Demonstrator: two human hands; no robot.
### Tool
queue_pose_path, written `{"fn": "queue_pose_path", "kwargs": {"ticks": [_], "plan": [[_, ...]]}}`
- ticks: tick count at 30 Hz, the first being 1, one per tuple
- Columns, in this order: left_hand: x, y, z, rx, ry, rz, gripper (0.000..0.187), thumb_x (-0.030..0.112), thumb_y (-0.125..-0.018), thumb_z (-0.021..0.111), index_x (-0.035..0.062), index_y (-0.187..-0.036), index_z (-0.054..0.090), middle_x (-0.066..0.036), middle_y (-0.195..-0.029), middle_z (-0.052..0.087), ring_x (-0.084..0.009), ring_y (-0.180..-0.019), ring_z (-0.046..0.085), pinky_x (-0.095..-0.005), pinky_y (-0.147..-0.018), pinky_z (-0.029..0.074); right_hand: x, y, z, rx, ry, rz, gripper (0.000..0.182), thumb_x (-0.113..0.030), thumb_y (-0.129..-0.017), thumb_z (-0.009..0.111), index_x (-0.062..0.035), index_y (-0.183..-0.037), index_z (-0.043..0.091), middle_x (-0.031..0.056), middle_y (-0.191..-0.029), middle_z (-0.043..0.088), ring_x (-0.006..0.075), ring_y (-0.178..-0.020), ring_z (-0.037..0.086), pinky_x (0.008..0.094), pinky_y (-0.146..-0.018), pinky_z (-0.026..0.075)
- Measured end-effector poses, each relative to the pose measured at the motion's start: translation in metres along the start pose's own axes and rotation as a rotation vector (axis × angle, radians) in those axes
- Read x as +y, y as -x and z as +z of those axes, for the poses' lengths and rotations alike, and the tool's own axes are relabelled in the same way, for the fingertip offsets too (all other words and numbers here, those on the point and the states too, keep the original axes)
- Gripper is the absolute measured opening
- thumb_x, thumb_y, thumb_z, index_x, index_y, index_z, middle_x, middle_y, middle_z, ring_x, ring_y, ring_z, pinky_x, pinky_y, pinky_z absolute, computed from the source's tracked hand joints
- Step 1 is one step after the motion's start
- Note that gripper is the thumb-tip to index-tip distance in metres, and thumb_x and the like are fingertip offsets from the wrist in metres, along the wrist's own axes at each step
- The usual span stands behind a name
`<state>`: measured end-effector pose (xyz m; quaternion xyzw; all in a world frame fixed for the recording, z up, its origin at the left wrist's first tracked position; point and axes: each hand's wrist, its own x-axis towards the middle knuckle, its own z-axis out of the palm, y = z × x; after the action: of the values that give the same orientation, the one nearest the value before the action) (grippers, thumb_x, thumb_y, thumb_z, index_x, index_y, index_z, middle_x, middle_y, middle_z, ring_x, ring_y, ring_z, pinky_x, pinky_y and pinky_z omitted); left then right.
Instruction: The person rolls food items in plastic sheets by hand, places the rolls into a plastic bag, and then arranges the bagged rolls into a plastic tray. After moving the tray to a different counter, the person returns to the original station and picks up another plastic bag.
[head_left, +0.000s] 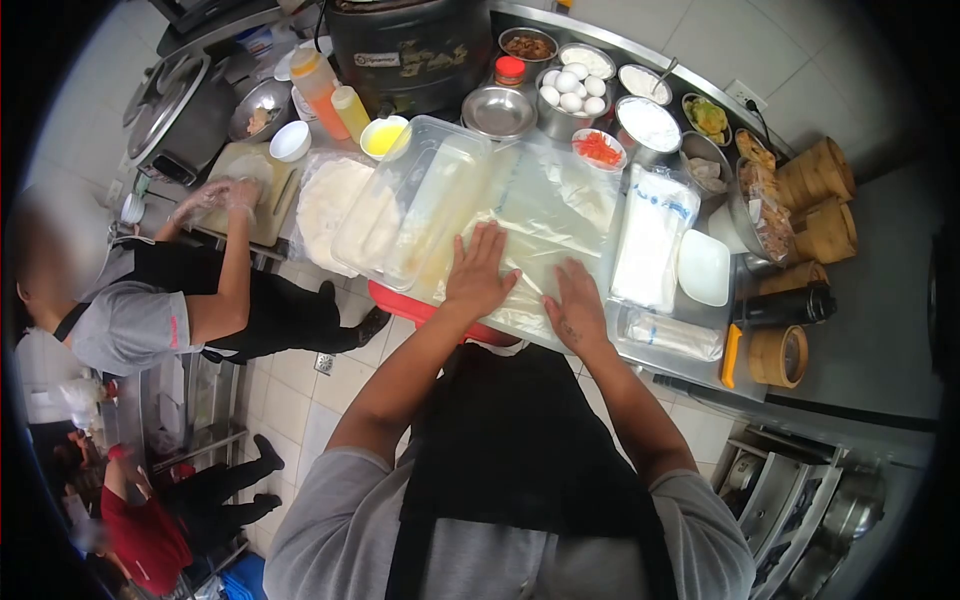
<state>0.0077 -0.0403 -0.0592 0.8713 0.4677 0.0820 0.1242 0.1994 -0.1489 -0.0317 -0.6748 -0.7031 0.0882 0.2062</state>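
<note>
My left hand [478, 270] lies flat on a clear plastic sheet [560, 222] spread over the steel counter, its fingers stretched forward. To its right, near the counter's front edge, my right hand [577, 308] presses on the same sheet, fingers extended. Neither hand holds anything. A narrow whitish strip [530, 284] shows between them. Left of my left hand, a clear plastic tub [410, 200] overlaps a round flat sheet of pale dough [335, 215]. A stack of plastic bags [655, 240] sits beyond my right hand.
Along the back stand a bowl of eggs [572, 92], a bowl of white powder [648, 124] and red shreds [599, 149]. A yellow-handled knife [731, 356] and bamboo steamers [778, 357] are at right. At left, a gloved co-worker [150, 300] works over a cutting board [268, 225].
</note>
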Motion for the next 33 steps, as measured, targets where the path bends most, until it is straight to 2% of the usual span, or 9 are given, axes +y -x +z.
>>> {"fn": "queue_pose_path", "kwargs": {"ticks": [8, 12, 15, 20, 22, 24, 25, 27, 33], "plan": [[-0.005, -0.003, -0.014, 0.013, 0.192, -0.051, 0.075, 0.051, -0.097, 0.050, 0.0031, -0.152, 0.032, -0.017, -0.162, 0.022, -0.0338, -0.152, 0.014, -0.0563, -0.122, 0.009, 0.007, 0.008, 0.007, 0.034, -0.042, 0.044, 0.055, -0.023, -0.091, 0.067, 0.0081, -0.133, 0.051, 0.0266, -0.146, 0.041, 0.0427, -0.139, 0.036, 0.0479, -0.116, 0.030], [-0.014, 0.002, -0.007, 0.088, 0.057, 0.027, 0.073, 0.048, -0.097, 0.052, 0.0021, -0.151, 0.034, -0.019, -0.161, 0.023, -0.0366, -0.152, 0.015, -0.0556, -0.121, 0.013, 0.005, 0.008, 0.004, 0.050, -0.051, 0.041, 0.055, -0.018, -0.088, 0.070, 0.0086, -0.132, 0.051, 0.0280, -0.146, 0.042, 0.0439, -0.138, 0.038, 0.0467, -0.115, 0.033], [-0.013, 0.001, -0.009, 0.186, 0.205, 0.019, 0.065, 0.038, -0.096, 0.058, 0.0005, -0.146, 0.041, -0.020, -0.160, 0.025, -0.0366, -0.151, 0.018, -0.0522, -0.122, 0.017, 0.005, 0.009, 0.005, 0.050, -0.052, 0.031, 0.056, -0.019, -0.089, 0.069, 0.0090, -0.133, 0.050, 0.0279, -0.146, 0.042, 0.0447, -0.137, 0.038, 0.0473, -0.115, 0.033], [0.006, 0.015, -0.034, 0.401, 0.511, 0.129, 0.038, 0.015, -0.092, 0.066, -0.0014, -0.126, 0.060, -0.022, -0.144, 0.048, -0.0399, -0.139, 0.041, -0.0466, -0.114, 0.035, 0.006, 0.007, 0.006, 0.067, -0.101, 0.008, 0.057, -0.017, -0.090, 0.066, 0.0103, -0.135, 0.046, 0.0289, -0.146, 0.041, 0.0463, -0.136, 0.038, 0.0490, -0.115, 0.032], [0.016, 0.026, -0.043, 0.497, 0.561, 0.114, 0.025, 0.010, -0.094, 0.064, -0.0009, -0.116, 0.065, -0.021, -0.133, 0.057, -0.0371, -0.129, 0.052, -0.0409, -0.107, 0.042, 0.009, 0.006, 0.010, 0.118, -0.181, -0.006, 0.053, -0.017, -0.091, 0.065, 0.0110, -0.133, 0.048, 0.0290, -0.144, 0.042, 0.0458, -0.135, 0.039, 0.0492, -0.114, 0.032], [0.011, 0.039, -0.043, 0.591, 0.683, 0.037, 0.019, 0.010, -0.096, 0.063, -0.0004, -0.111, 0.068, -0.017, -0.111, 0.068, -0.0273, -0.105, 0.065, -0.0353, -0.091, 0.051, 0.012, 0.003, 0.008, 0.165, -0.262, -0.024, 0.049, -0.016, -0.092, 0.064, 0.0118, -0.130, 0.050, 0.0291, -0.141, 0.044, 0.0453, -0.134, 0.040, 0.0494, -0.114, 0.032], [0.011, 0.048, -0.043, 0.610, 0.669, 0.026, 0.019, 0.010, -0.096, 0.063, -0.0004, -0.111, 0.068, -0.017, -0.111, 0.068, -0.0273, -0.105, 0.065, -0.0353, -0.091, 0.051, 0.010, 0.000, 0.001, 0.224, -0.303, -0.009, 0.045, -0.014, -0.093, 0.063, 0.0096, -0.129, 0.051, 0.0283, -0.137, 0.048, 0.0443, -0.130, 0.044, 0.0478, -0.110, 0.036], [0.008, 0.071, -0.045, 0.537, 0.842, -0.322, 0.014, 0.012, -0.097, 0.065, -0.0007, -0.101, 0.068, -0.008, -0.083, 0.070, -0.0151, -0.078, 0.065, -0.0297, -0.071, 0.051, 0.011, -0.006, -0.006, 0.262, -0.365, -0.053, 0.041, -0.013, -0.094, 0.061, 0.0074, -0.128, 0.053, 0.0275, -0.132, 0.053, 0.0433, -0.125, 0.049, 0.0462, -0.107, 0.039], [-0.021, 0.153, -0.045, 0.861, 0.675, -0.640, 0.032, 0.024, -0.097, 0.067, 0.0019, -0.075, 0.061, -0.001, -0.061, 0.056, -0.0092, -0.056, 0.050, -0.0283, -0.052, 0.040, 0.004, -0.018, -0.023, 0.061, -0.524, -0.204, 0.023, -0.010, -0.095, 0.059, 0.0008, -0.113, 0.066, 0.0184, -0.101, 0.069, 0.0320, -0.095, 0.067, 0.0385, -0.084, 0.052]]}}
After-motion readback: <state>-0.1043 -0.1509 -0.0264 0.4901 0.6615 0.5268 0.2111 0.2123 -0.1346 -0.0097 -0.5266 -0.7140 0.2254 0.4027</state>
